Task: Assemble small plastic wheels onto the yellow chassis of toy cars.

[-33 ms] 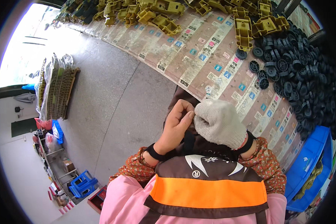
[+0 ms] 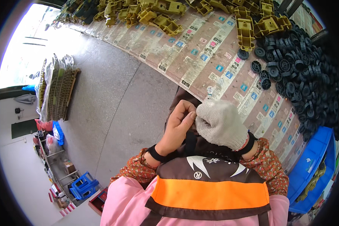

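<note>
My left hand (image 2: pixel 177 126) is bare, its thumb and bent fingers pinched together. Its fingertips meet the side of my right hand (image 2: pixel 221 124), which wears a pale grey knitted glove and is curled closed. Whatever either hand holds is too small or hidden to make out. Both hands are held over my lap, in front of my dark brown apron (image 2: pixel 211 165) and beside the near edge of the table (image 2: pixel 199 81). Black bands circle both wrists.
Olive-yellow plastic parts (image 2: pixel 245 32) lie along the table's far side. A heap of black plastic wheels (image 2: pixel 290 67) covers its right side. A blue bin (image 2: pixel 314 162) stands at the right. Left, on the floor, are a plastic-wrapped stack (image 2: pixel 56 90) and a blue stool (image 2: pixel 83 185).
</note>
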Action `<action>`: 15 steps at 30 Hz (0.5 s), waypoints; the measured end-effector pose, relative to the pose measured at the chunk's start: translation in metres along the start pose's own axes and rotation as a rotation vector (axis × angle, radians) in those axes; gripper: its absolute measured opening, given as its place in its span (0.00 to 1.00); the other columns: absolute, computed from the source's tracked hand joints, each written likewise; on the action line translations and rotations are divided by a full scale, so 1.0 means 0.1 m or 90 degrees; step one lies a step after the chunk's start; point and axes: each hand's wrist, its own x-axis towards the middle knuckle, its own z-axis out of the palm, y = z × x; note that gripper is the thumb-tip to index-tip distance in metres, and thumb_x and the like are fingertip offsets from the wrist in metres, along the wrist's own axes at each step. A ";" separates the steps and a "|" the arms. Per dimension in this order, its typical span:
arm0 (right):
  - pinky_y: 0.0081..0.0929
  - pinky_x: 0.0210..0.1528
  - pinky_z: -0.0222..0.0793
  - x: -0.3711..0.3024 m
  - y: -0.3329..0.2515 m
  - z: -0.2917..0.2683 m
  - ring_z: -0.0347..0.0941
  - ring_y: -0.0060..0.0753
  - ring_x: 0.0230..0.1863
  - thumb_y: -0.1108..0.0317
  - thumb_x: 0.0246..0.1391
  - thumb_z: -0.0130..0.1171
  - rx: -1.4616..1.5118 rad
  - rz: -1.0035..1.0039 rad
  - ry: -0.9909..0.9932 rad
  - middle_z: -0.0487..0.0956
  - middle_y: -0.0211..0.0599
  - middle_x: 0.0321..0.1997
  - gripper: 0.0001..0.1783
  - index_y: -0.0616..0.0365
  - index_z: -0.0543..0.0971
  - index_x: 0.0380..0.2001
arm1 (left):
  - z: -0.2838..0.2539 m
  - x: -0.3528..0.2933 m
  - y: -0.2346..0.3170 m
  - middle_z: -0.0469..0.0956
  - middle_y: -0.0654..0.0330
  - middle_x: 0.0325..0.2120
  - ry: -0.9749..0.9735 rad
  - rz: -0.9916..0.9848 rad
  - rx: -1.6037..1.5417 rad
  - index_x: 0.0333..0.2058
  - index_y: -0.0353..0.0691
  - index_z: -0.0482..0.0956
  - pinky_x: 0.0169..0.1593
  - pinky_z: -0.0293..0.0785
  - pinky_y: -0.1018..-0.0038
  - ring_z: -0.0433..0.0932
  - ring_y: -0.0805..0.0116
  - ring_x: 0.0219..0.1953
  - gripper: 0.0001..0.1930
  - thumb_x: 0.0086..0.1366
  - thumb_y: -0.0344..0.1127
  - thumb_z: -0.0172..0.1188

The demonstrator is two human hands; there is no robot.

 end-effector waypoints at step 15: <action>0.49 0.44 0.75 -0.06 0.07 0.11 0.81 0.44 0.40 0.56 0.48 0.66 -0.182 -0.280 -0.117 0.81 0.32 0.38 0.14 0.47 0.82 0.38 | 0.14 -0.15 -0.01 0.71 0.71 0.36 0.049 0.021 -0.237 0.44 0.41 0.70 0.43 0.65 0.82 0.66 0.83 0.37 0.04 0.81 0.33 0.49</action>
